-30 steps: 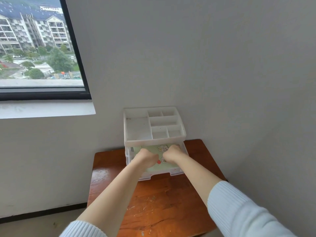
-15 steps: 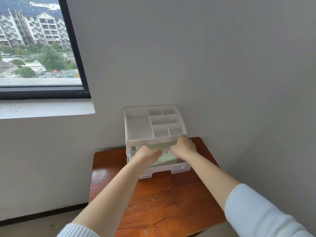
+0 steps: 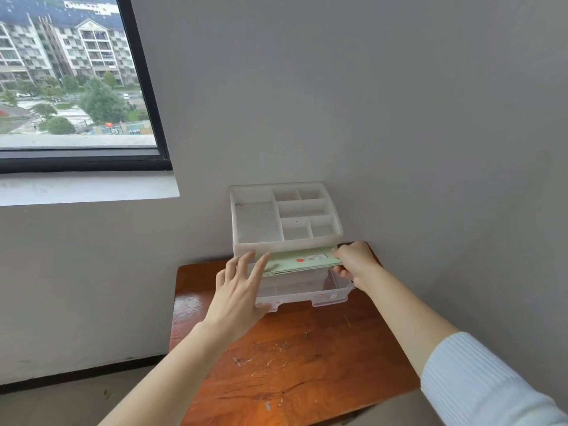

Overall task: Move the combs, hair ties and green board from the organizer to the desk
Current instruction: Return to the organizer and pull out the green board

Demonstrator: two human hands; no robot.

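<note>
Green board [image 3: 299, 261] held level above an open drawer, its right end pinched in the right hand [image 3: 353, 262], thumb on top and the other fingers curled beneath; the board sits between the white tray top of the organizer [image 3: 285, 216] and the clear drawer [image 3: 307, 290] pulled out below it, its far edge tucked under the tray's front lip. Left hand [image 3: 238, 290] hovers flat and spread at the board's left end, fingers wide, fingertips [image 3: 264, 259] just at or over the board's edge and gripping nothing; whether they touch it cannot be told. The palm of that hand hides the drawer's left front corner. The organizer stands at the back of a reddish-brown wooden desk [image 3: 292, 364], pressed into the corner where two grey walls meet. The tray's compartments hold nothing that can be made out; what shows of the drawer floor under the board looks bare, though the board and both hands cover part of it. Pale scratches and flecks mark the desk's front surface. A black-framed window [image 3: 147, 87] with a white sill [image 3: 86, 189] sits at the upper left, well apart from the desk, looking out on apartment blocks and trees. A pale ribbed sleeve [image 3: 479, 385] covers the right forearm at the lower right corner
</note>
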